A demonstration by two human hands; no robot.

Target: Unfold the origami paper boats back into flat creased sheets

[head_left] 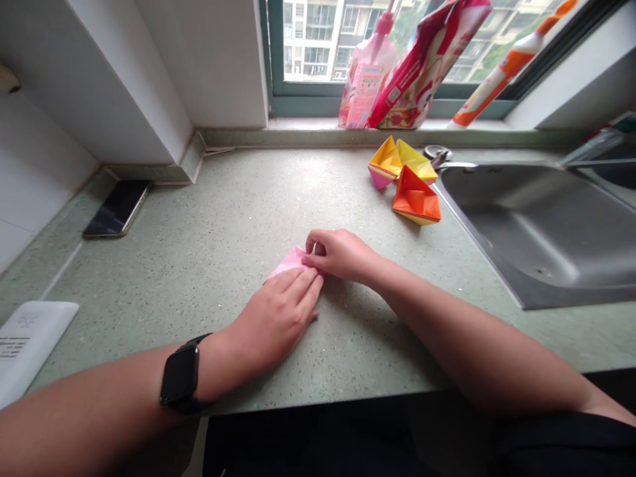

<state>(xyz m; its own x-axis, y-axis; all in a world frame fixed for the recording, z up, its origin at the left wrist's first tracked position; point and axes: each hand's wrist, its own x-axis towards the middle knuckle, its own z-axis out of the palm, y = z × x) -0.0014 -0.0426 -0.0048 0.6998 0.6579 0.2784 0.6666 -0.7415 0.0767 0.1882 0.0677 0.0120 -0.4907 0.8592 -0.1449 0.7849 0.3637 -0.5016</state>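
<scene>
While the left hand (283, 315) lies flat with its fingers over the pink folded paper (292, 260), the right hand (338, 253) comes in from the other side, thumb and forefinger at the paper's right end! The right grip is narrow, closed down on that edge; the left grip is no pinch at all, just extended fingers laid over the near side, hiding part of the sheet. And the paper itself? Down on the speckled green surface (238, 218), near the middle, a pointed corner showing above the left fingers.

Over by the sink (536, 232), three folded paper pieces: a yellow-and-pink one (385, 159) and a yellow one (416, 162) together at the back, an orange-red one (416, 197) in front of them, its underside yellow.

Now the lettering! Up on the windowsill (308, 123), the pink pump bottle (368, 83) carries a printed label, too small to read. Next to it leans a red pouch (422, 73) with a pale code square and a cartoon figure, no brand legible; then a white-and-orange bottle (507, 69), tilted, its print unreadable too.

Far left, a dark-screened smartphone (118, 209) lies by the wall, and nearer, a white device (34, 344) bears faint grey markings. On the left wrist, a black smartwatch (179, 376), screen dark.
</scene>
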